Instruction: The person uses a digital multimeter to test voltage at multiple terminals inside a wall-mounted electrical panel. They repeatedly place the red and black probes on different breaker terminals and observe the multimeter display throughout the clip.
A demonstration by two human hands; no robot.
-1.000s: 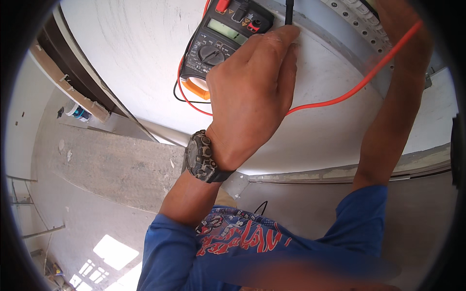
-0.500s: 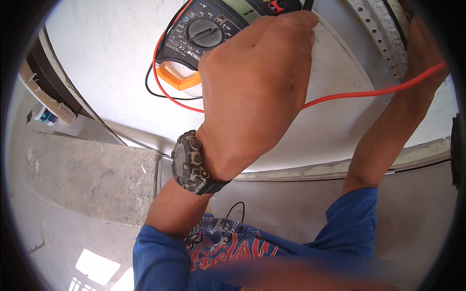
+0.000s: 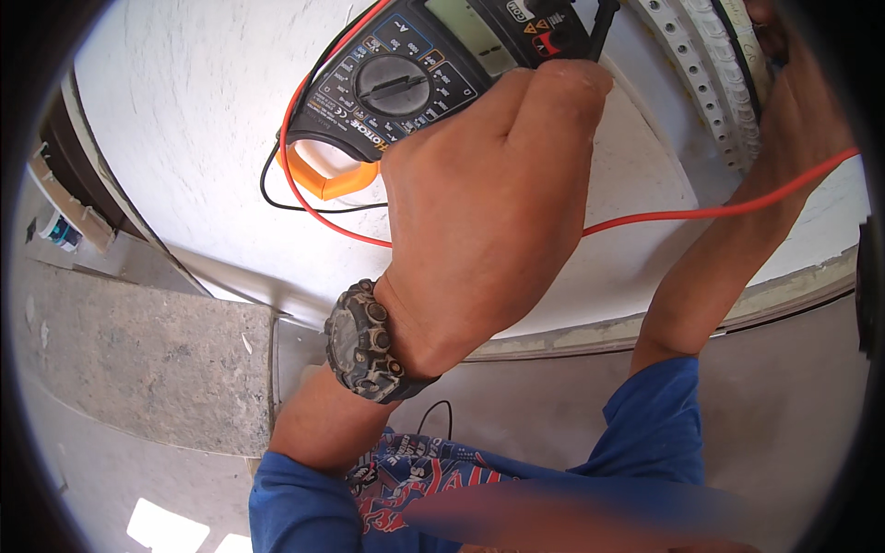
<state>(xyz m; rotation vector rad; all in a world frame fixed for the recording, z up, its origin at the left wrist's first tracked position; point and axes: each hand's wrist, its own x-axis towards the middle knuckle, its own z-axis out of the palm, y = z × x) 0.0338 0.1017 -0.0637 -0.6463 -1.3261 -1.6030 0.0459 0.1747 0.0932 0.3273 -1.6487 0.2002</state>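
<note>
My left hand (image 3: pixel 493 184), with a dark rugged watch (image 3: pixel 359 341) on its wrist, is closed in a pinch round a slim black test probe (image 3: pixel 604 26). Just beyond it a black clamp meter (image 3: pixel 392 83) with an orange jaw (image 3: pixel 323 175) lies on a white panel (image 3: pixel 212 157). A red test lead (image 3: pixel 710 212) runs from behind the left hand across to my right forearm. My right hand (image 3: pixel 807 101) is at the upper right, beside a curved strip with clear lenses (image 3: pixel 714 55). Its fingers are mostly cut off and in shadow, so what they grip is hidden.
A thin black lead (image 3: pixel 332 210) loops beside the meter. The white panel ends in a curved edge (image 3: pixel 553 343) close to my body. At left are a rough grey slab (image 3: pixel 157 341) and a small white-and-blue container (image 3: pixel 60 232).
The meter, strip and panel sit slightly lower in view, and more of the meter's display end shows. My left hand keeps its pinch on the test probe.
</note>
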